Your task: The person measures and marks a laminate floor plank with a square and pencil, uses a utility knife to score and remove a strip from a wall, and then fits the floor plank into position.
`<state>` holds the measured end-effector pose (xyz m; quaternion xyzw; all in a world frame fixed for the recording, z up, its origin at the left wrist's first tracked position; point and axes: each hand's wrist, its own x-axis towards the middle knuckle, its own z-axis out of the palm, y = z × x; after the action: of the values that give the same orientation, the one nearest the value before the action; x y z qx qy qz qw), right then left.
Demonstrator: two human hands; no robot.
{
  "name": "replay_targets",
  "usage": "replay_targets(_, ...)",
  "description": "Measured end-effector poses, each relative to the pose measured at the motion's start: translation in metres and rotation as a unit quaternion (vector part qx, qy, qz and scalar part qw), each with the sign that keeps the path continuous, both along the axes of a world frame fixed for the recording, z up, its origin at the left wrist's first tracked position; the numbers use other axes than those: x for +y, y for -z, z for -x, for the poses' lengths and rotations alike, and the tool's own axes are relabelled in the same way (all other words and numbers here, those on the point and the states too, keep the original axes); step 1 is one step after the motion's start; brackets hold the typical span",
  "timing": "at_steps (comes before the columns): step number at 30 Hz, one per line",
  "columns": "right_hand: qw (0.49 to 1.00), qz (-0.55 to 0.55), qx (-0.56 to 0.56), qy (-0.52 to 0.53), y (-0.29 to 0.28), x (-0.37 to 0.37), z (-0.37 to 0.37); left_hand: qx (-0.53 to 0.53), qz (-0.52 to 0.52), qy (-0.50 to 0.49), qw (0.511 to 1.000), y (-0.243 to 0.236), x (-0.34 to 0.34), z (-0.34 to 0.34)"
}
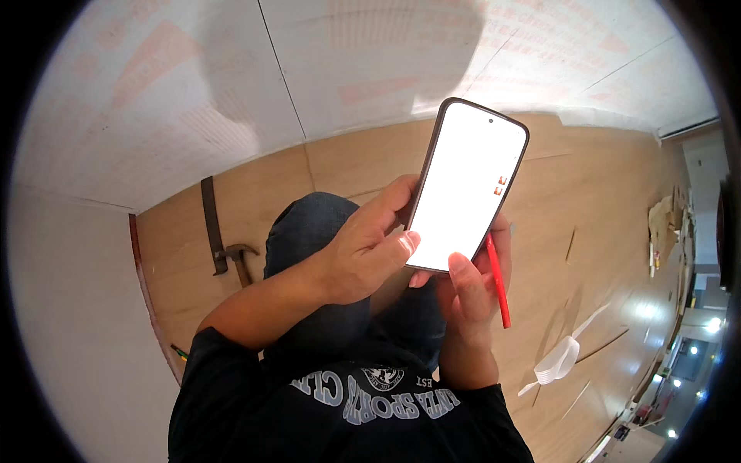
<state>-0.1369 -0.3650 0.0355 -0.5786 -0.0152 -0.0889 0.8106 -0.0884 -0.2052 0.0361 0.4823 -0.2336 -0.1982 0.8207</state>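
Note:
A dark-framed smartphone (469,185) with a bright white screen is held up in front of me, tilted to the right. My left hand (363,247) grips its left edge, thumb resting on the lower screen corner. My right hand (471,297) supports the phone's bottom from beneath, thumb touching the lower edge, and also holds a red pencil (498,282) that slants down along the phone's right side. My bent knee in dark jeans (309,224) lies beneath the hands.
A hammer (238,258) and a long dark flat bar (210,220) lie on the wooden floor (587,231) at left. White plastic pieces (562,359) and thin wood strips lie at right. White printed wall panels (231,85) rise behind.

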Motion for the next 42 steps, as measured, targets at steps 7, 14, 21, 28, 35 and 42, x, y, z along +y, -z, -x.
replay_targets(7,0.998,0.051,-0.036,-0.010,0.008,-0.005,-0.001,0.009,0.032,0.015,0.999,0.002,0.002,-0.001)
replay_targets(14,1.000,0.028,-0.012,-0.004,-0.003,0.003,0.000,0.014,0.019,-0.013,1.000,0.000,0.002,0.001)
replay_targets(21,1.000,0.023,-0.010,-0.005,-0.004,0.009,0.001,0.023,-0.015,-0.041,0.999,0.001,0.003,0.001)
replay_targets(28,0.999,0.041,0.002,0.012,-0.005,0.012,-0.002,-0.038,-0.007,-0.048,0.998,0.001,0.007,0.001)
replay_targets(35,0.998,0.027,0.037,0.032,-0.006,0.008,-0.002,-0.018,0.019,-0.035,0.999,-0.001,0.003,0.002)
replay_targets(42,0.999,-0.030,0.011,0.027,-0.002,0.011,-0.001,0.036,0.032,-0.013,0.999,-0.001,0.004,0.002)
